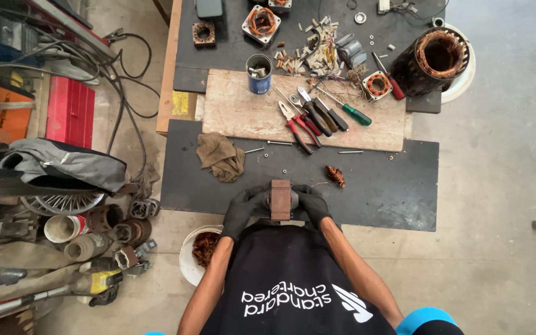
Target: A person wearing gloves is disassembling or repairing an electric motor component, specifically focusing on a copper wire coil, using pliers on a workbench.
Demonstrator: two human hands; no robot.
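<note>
Both hands wear black gloves and grasp one small motor core, a brown block with metal plates, at the lower middle of the frame. The left hand is clenched on its left side and the right hand is clenched on its right side. The core is held just over the near edge of the dark desk, close to the person's black apron.

Just to the upper right of the hands a small clump of copper wire lies on the desk. To the upper left a brown rag lies crumpled. Further up, on a pale wooden board, there are red pliers and a green screwdriver side by side with other tools. A blue can stands at the upper edge of the board. At the upper right of the frame a big round motor winding stands on the desk.

On the floor, at the lower left of the hands, a white bucket holds scrap copper wire
</note>
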